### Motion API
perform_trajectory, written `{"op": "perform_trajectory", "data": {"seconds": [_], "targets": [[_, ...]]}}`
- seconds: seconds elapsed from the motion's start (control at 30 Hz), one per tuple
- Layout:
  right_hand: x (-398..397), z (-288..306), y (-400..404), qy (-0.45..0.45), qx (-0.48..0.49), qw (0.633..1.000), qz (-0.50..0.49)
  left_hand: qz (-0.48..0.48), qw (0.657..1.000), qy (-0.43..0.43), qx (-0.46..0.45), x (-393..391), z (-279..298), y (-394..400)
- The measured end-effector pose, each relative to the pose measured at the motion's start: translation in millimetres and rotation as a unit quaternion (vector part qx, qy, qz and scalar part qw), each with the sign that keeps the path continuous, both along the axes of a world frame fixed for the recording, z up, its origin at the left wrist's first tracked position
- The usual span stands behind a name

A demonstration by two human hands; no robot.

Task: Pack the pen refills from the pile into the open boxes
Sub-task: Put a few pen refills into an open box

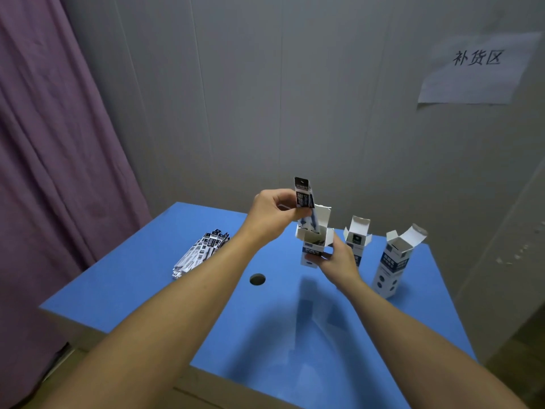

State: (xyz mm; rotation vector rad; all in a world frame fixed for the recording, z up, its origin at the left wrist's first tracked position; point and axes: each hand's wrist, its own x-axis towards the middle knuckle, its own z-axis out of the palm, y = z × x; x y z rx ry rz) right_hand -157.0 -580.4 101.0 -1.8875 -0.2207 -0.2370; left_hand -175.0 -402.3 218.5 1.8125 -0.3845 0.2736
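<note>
One refill (303,196) pinched upright, grip (272,214) mid-pack.

A single head-worn wide-angle view looks forward and down from above the near edge of the blue table (153,278), close over both forearms, facing the grey wall (295,98) behind it.

- A paper sheet (476,70) on the wall bears the handwritten characters 补货区.
- Print on the boxes (390,268) and refill packs (202,255) is too blurred to read.
</note>
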Motion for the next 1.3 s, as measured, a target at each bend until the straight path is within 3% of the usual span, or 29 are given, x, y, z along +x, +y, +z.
{"op": "perform_trajectory", "data": {"seconds": [0.4,0.73,0.97,1.2,1.3], "targets": [[-11.1,-2.8,-10.3,0.000,-0.005,1.000,0.020,0.008,0.999,-0.038,0.002,-13.8,-3.4,-24.0],[-18.0,-5.0,-18.0,-0.001,-0.023,1.000,0.019,0.036,0.999,-0.015,-0.015,-14.7,-12.7,-22.7],[-17.7,-11.7,-16.2,0.023,-0.016,0.999,0.021,0.058,0.988,-0.077,0.118,-16.8,-14.1,-28.6],[-19.8,-16.4,-22.6,0.002,-0.054,0.998,0.028,0.115,0.976,-0.118,0.143,-18.4,-17.0,-29.1],[-17.1,-15.5,-22.1,0.004,-0.080,0.996,0.027,0.079,0.967,-0.124,0.208,-18.7,-20.2,-32.1]]}}
